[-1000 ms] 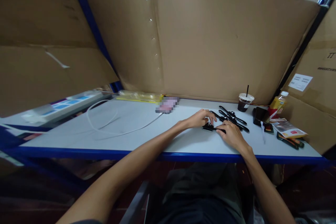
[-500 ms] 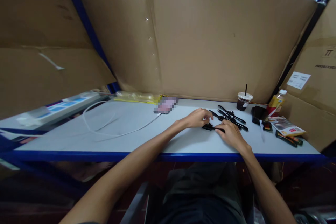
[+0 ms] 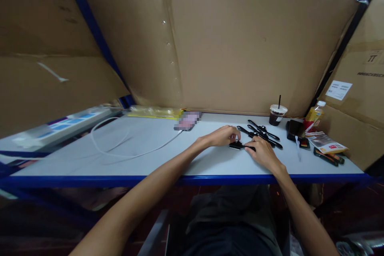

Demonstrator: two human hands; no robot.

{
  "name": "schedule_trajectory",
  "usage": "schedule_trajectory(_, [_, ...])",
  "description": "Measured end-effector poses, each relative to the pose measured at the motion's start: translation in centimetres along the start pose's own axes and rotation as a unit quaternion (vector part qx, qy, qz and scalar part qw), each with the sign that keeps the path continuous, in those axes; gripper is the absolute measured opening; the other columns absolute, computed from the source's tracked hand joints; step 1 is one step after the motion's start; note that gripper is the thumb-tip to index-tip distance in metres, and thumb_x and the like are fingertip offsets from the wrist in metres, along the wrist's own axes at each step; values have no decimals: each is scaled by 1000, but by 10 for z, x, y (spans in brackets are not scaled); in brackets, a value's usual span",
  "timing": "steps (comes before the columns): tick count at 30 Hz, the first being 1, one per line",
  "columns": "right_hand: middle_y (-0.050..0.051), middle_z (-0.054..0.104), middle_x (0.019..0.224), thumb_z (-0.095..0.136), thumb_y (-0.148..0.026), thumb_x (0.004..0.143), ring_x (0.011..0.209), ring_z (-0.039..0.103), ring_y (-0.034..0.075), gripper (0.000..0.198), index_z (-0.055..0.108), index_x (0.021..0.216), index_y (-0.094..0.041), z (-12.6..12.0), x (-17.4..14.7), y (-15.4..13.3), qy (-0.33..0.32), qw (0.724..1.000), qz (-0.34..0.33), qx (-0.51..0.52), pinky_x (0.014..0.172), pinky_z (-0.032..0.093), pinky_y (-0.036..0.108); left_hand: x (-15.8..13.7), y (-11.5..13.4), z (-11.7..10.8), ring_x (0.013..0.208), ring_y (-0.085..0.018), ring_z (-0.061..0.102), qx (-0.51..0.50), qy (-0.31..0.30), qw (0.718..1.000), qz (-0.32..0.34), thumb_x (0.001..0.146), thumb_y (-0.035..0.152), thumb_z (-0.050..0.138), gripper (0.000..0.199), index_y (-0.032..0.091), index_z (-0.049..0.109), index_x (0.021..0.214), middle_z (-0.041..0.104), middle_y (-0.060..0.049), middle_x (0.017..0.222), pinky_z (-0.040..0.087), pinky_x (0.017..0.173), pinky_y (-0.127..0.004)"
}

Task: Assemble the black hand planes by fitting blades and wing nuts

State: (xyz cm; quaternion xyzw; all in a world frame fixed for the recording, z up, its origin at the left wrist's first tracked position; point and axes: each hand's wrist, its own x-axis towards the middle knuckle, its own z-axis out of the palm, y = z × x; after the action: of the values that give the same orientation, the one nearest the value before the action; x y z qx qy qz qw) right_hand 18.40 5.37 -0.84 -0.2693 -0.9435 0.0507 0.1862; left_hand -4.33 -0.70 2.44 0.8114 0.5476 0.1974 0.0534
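Note:
A black spokeshave lies low over the table, its flat middle part towards my left. My right hand is closed on one of its handles, which sticks out below the fingers. My left hand curls over the middle of the tool, fingertips pinched at its top; what exactly they grip is too small to make out. Just behind my hands lie several more black spokeshaves, side by side and slanted. My right hand partly hides the nearest of them.
A lidded drink cup with straw, a bottle, a black case and a packet stand or lie to the right. On the left are a phone, a white cable and a power strip. Cardboard walls enclose the table.
My left fingers have lowered and closed in on the spokeshave's middle part, which has tilted a little so more of its flat face shows. My right hand keeps its hold.

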Motion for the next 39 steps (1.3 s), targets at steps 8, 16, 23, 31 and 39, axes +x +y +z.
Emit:
schedule_trajectory(8, [6,69,103,60,-29,99,104,62,21,23,77,114,-27,-1,-1,-1,-1,1000,-1,1,90,45,29,-1,-4,3,92,-20,63,15,27,999,13,73,-1,54,28,17,75,71,69,-8,94,48,83,-31])
schedule_trajectory(16, [6,69,104,61,-28,98,103,62,21,23,78,114,-26,0,0,0,1,1000,-2,3,91,45,29,-1,-2,1,93,-19,62,22,25,999,27,74,-2,50,45,23,81,96,70,-6,98,48,87,-30])
schedule_trajectory(23, [5,70,103,60,-29,99,103,62,20,23,77,114,-28,-5,-2,-6,-1,1000,-3,0,91,45,29,-3,-8,1,90,-19,61,51,12,999,11,73,-1,51,32,18,76,72,68,-7,90,46,82,-28])
schedule_trajectory(31, [6,70,106,59,-31,100,106,61,20,24,77,115,-28,-6,-2,-8,-11,1000,5,-7,92,45,29,-3,-3,1,91,-18,62,30,15,999,30,77,0,49,43,23,80,96,71,-5,97,48,83,-28])
schedule_trajectory(39, [5,69,104,59,-30,100,104,61,20,23,77,114,-28,-7,-3,-8,-8,1000,1,-8,90,45,28,-4,-7,0,87,-19,63,54,9,998,-7,75,0,50,35,20,78,82,71,-6,93,47,80,-28])
